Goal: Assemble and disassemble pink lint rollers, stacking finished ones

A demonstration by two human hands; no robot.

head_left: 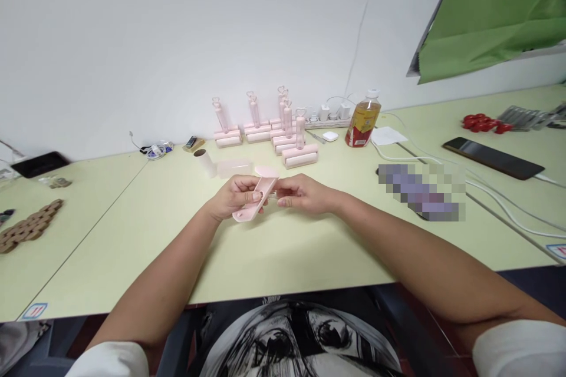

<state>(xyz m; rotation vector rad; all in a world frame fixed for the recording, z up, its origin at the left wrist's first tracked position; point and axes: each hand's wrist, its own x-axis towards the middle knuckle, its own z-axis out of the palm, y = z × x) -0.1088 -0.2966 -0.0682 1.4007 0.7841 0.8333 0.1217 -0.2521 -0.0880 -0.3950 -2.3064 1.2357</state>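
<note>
My left hand (227, 195) is closed around a pale pink plastic lint roller frame (253, 210), a tilted open channel with rounded end pieces, held just above the table. Its thumb presses on the inside of the channel. My right hand (306, 193) meets the frame from the right, fingers curled on a small clear part (273, 195), perhaps the handle, mostly hidden behind the fingers and frame. Beyond my hands, a white sticky-paper roll (206, 164) with a brown core lies beside a translucent pinkish cover (234, 168).
Several pink lint rollers (300, 156) stand by the wall, handles upright. To their right are a power strip (325, 123) with chargers and a drink bottle (363, 119). A phone (493, 158), white cables and a pixelated object (420, 191) lie right; brown rolls (30, 227) lie left.
</note>
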